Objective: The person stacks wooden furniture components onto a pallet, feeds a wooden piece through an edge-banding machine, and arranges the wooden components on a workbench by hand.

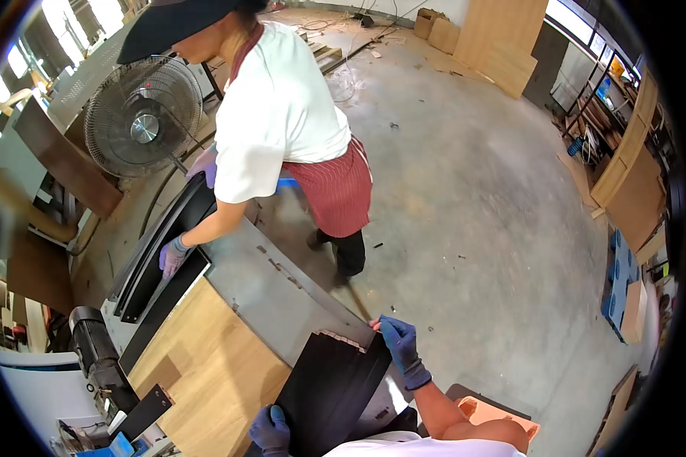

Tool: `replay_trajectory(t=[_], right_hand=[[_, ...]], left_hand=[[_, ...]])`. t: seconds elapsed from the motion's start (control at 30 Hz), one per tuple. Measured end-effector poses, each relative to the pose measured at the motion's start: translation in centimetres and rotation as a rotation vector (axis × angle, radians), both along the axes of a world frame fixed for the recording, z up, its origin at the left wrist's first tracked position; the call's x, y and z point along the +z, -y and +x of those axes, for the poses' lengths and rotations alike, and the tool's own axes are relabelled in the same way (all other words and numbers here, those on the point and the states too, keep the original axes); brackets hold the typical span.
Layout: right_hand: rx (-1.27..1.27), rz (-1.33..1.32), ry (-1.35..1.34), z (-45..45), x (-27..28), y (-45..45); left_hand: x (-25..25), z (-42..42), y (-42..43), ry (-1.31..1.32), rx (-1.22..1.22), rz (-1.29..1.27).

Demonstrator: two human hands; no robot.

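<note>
A black panel [328, 396] lies at the bottom centre, close to my body, with a rough, pale strip along its far edge. My left hand [271, 431], in a blue-grey glove, grips the panel's left edge, thumb on top. At the panel's far right corner is my right hand [396, 341], also gloved, its fingers closed; bare fingertips show, and what they hold is too small to make out. Under the panel is a grey metal surface [255, 282], beside a light wooden board [213, 358].
Across the surface a co-worker in a white shirt [282, 107] leans over long black pieces [168, 244], both gloved hands on them. A large fan [143, 118] stands behind. A motor [93, 339] is at left. Blue pallet [621, 282] and wooden boards stand at right.
</note>
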State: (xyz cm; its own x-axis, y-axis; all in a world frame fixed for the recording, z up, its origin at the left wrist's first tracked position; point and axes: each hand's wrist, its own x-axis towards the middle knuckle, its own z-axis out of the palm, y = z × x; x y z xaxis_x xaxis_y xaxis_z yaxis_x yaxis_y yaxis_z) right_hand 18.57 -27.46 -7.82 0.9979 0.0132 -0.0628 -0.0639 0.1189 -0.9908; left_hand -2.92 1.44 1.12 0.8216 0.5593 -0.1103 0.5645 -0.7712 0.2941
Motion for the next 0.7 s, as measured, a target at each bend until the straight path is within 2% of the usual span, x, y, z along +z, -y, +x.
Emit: replay_trajectory(t=[0.07,0.13,0.27,0.3,0.37,0.4,0.43,0.57,0.7], right_hand=[[0.111,-0.1,0.035,0.5,1.6,0.3],[0.179,-0.044,-0.002,0.6,1.8,0.7],[0.303,0.016,-0.153,0.6,1.1,1.6],[0.245,0.013,-0.063,0.4,-0.3,1.0],[0.313,-0.054,-0.22,0.4,-0.1,1.5],[0.262,-0.069,-0.115,0.3,1.3,1.6],[0.177,-0.011,0.038,0.2,-0.5,0.9],[0.16,-0.039,0.038,0.5,0.3,1.1],[0.082,-0.084,0.049,0.3,0.4,0.9]], left_hand=[[0.1,-0.1,-0.1,-0.011,-0.024,0.02],[-0.4,-0.2,-0.2,0.006,-0.074,0.066],[1.1,0.5,0.9,-0.027,0.061,-0.058],[1.7,0.9,1.2,-0.017,0.067,-0.081],[2.1,1.8,2.0,-0.047,0.053,-0.123],[2.4,1.8,2.2,-0.085,0.055,-0.124],[2.5,1.5,2.3,-0.116,0.09,-0.111],[-0.3,-1.2,1.3,-0.033,0.019,0.076],[-1.7,-0.4,2.8,0.045,-0.015,0.075]])
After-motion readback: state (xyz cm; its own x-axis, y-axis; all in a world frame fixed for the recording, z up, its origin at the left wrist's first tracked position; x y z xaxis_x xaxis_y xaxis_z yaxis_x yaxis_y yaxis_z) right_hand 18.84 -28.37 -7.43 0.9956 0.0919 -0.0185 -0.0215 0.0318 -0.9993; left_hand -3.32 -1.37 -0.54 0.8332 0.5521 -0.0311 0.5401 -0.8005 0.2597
